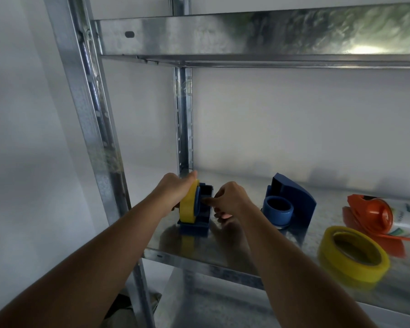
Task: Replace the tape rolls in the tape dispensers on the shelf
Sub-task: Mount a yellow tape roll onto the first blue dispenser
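Head view: left hand (173, 189) grips a glossy yellow tape roll (189, 204) upright on the blue plastic dispenser (199, 218) near the metal shelf's (199, 261) left edge; right hand (230, 200) pinches the dispenser.

The tape roll (189, 204) in the left hand's grip is yellow, against a dark blue tape dispenser (200, 217). A second dispenser (291, 202), at three o'clock from it, is the same blue. The loose tape roll (353, 256) is yellow, the handheld dispenser (367, 213) orange. The shelf (199, 261) is mottled silver-grey metal.
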